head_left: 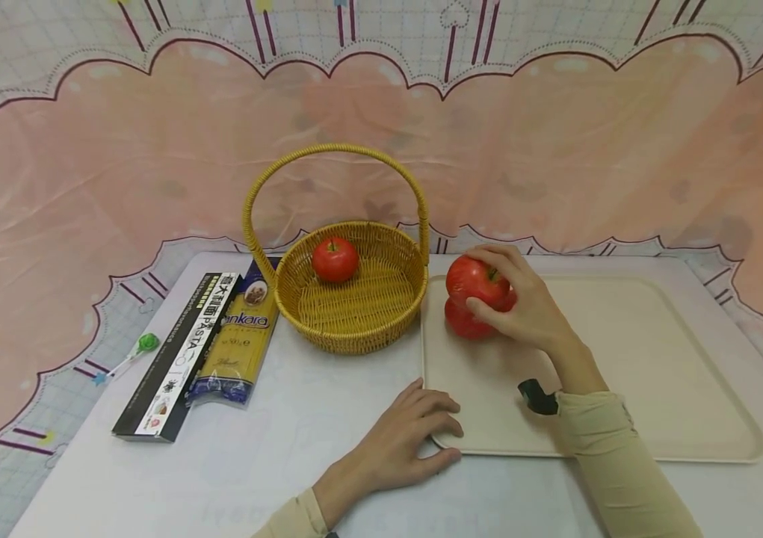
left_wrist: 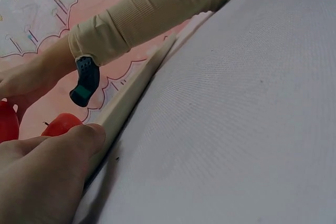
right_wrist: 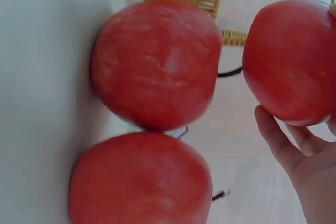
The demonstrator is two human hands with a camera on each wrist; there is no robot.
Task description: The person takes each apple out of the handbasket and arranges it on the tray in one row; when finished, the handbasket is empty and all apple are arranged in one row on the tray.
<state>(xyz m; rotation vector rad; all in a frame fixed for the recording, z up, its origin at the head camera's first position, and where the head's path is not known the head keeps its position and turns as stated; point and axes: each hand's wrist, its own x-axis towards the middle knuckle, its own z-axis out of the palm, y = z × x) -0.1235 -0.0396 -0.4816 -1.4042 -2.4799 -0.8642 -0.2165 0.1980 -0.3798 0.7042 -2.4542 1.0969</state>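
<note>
My right hand (head_left: 522, 306) grips a red apple (head_left: 471, 276), thumb on one side and fingers over the other. In the right wrist view the held apple (right_wrist: 291, 59) hangs clear of two more apples, one (right_wrist: 157, 66) beside the other (right_wrist: 142, 182), both with dark stems. These two sit at the left end of a cream tray (head_left: 623, 359), partly hidden by the held apple in the head view. My left hand (head_left: 408, 441) rests at the tray's near left corner, fingers loosely spread over the rim, holding nothing.
Left of the tray stands a wicker basket (head_left: 352, 342) with a tall handle and a red tomato (head_left: 335, 260) inside. Farther left lie a yellow pasta packet (head_left: 236, 347), a black-and-white pasta box (head_left: 179, 355) and a green-headed lollipop (head_left: 148, 342). A patterned cloth (head_left: 354, 112) hangs behind.
</note>
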